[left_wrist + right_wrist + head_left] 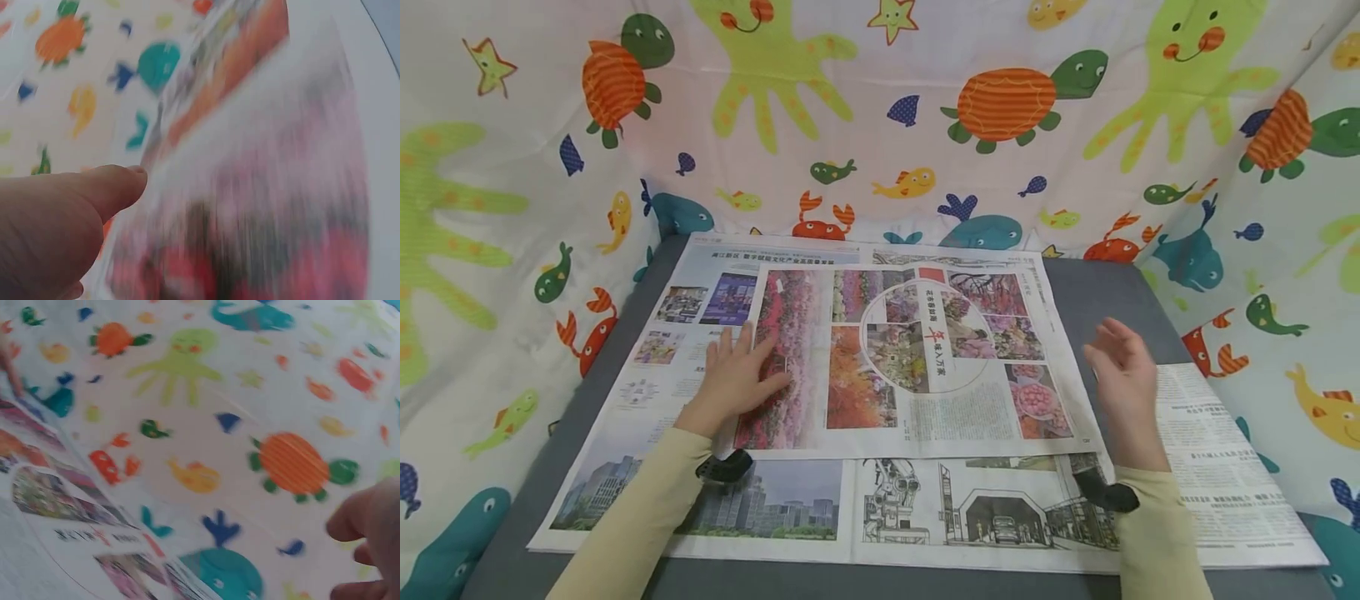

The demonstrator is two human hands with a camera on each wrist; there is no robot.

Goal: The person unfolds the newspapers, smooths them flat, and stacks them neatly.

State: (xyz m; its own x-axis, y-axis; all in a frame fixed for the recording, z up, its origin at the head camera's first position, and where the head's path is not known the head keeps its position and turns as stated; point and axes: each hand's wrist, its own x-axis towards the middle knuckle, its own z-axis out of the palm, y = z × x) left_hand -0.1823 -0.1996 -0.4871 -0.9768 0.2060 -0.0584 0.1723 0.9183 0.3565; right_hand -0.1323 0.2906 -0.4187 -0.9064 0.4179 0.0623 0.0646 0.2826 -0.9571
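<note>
My left hand (733, 375) lies with spread fingers on the left edge of a newspaper sheet (955, 421) covered in flower photos and a large circle. In the left wrist view the thumb (122, 187) stretches over the blurred pink flower picture (250, 231). Off the sheet's right edge, my right hand (1123, 375) is raised with loosely bent fingers and nothing in them. The right wrist view shows its fingers (356, 519) apart from the paper (37, 550). The flower sheet rests on a larger spread newspaper (625, 450) with city and line-drawing pictures.
Another printed newspaper (1217, 475) sticks out at the right under the spread one. All lie on a grey table (1097, 287). A white cloth (865, 125) with sea-animal prints stands round the back and both sides. Each wrist wears a black band (726, 467).
</note>
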